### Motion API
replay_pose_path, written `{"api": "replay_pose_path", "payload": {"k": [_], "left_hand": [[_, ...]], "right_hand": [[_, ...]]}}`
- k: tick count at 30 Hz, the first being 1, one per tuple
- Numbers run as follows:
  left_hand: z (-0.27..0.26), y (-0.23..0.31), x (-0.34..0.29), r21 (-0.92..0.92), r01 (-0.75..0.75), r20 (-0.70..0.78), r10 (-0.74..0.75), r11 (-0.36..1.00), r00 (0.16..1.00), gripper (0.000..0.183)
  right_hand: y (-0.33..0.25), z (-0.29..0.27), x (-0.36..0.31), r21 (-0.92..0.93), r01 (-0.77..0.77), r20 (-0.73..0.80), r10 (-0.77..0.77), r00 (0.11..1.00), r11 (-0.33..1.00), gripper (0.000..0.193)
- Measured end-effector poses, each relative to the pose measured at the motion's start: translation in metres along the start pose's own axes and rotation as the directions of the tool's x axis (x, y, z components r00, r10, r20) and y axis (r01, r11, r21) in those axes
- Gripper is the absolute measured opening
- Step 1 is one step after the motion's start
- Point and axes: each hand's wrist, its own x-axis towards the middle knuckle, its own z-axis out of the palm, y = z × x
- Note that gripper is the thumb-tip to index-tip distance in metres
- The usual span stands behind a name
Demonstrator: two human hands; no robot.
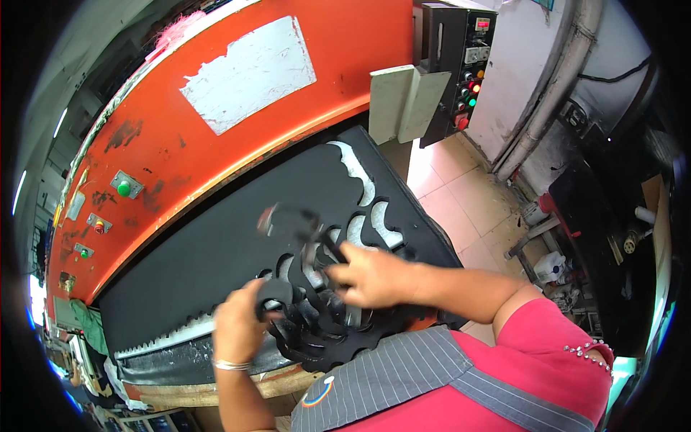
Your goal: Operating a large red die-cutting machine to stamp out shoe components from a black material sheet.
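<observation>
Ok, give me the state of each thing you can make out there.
Left hand: closed on a black curved piece
Right hand: fingers bent, blurred; grip unclear
Black sheet: lying flat, curved openings cut toward its right
Control box display: lit red
Orange indicator: lit
Green indicator: lit
White patch: ragged-edged

My left forearm (243,399) rises from the lower edge, nearly upright, and there's my left wrist (232,360), fairly straight! My left hand (241,324) shows its back, fingers bent inward and closed with the thumb. Across from it, my right elbow (520,294) is bent, my right forearm (461,289) reaching in leftward, almost level. My right hand (374,277) has its fingers curled, blurry at the tips, the two hands near each other but apart!
</observation>
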Motion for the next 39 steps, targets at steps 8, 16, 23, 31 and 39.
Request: {"api": "replay_pose_path", "payload": {"k": [8, 16, 23, 31, 39], "left_hand": [[0.06, -0.065, -0.103, 0.158, 0.311, 0.31, -0.346, 0.937, 0.886, 0.08], [0.007, -0.042, -0.059, 0.062, 0.267, 0.047, -0.27, 0.962, 0.962, 0.089], [0.08, 0.021, 0.096, -0.41, -0.027, 0.094, 0.072, 0.912, 0.993, 0.064], [0.168, 0.037, 0.183, -0.429, 0.005, -0.035, -0.022, 0.903, 0.999, 0.054], [0.169, 0.043, 0.169, -0.403, -0.018, 0.01, 0.024, 0.915, 1.0, 0.041]], "right_hand": [[0.087, -0.053, 0.08, -0.256, -0.339, 0.004, 0.351, 0.936, 0.906, 0.03], [0.122, -0.055, 0.143, -0.347, -0.478, 0.01, 0.513, 0.858, 0.807, 0.034], [0.118, -0.057, 0.082, -0.028, -0.344, -0.1, 0.339, 0.935, 0.939, 0.108], [0.127, -0.026, 0.057, -0.212, -0.371, -0.294, 0.303, 0.906, 0.904, 0.111], [0.141, -0.02, 0.049, -0.137, -0.235, -0.352, 0.175, 0.92, 0.962, 0.094]]}}
